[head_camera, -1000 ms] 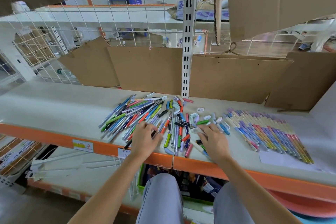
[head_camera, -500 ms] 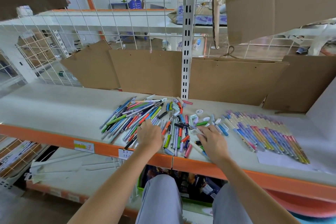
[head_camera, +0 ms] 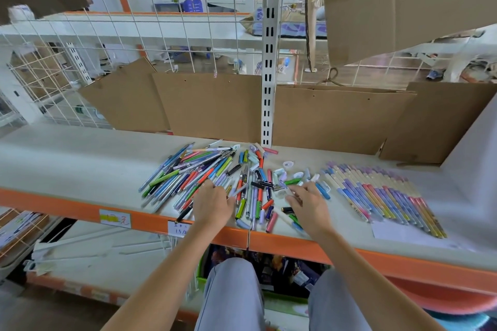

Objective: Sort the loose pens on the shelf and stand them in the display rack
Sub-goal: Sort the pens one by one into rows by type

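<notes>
A loose pile of coloured pens (head_camera: 188, 172) lies fanned on the pale shelf (head_camera: 67, 158), and shorter pens and caps (head_camera: 259, 191) are jumbled in the middle. My left hand (head_camera: 213, 204) rests on the pile's near edge, fingers curled, with a pale lilac pen (head_camera: 238, 190) sticking out to the right from between its fingers. My right hand (head_camera: 309, 204) lies over the jumble, its fingertips touching small white and green pens. To the right a tidy row of pastel pens (head_camera: 382, 193) lies side by side. No display rack is in view.
Brown cardboard sheets (head_camera: 215, 105) lean along the shelf's back, split by a white slotted upright (head_camera: 267, 75). The shelf has an orange front edge (head_camera: 53, 201) with price labels. A white paper sheet (head_camera: 403, 234) lies under the sorted row. My knees are below the shelf.
Both hands have slid a little farther from me into the pens. The left hand's fingers have closed over pens and a pale pen now juts from them.
</notes>
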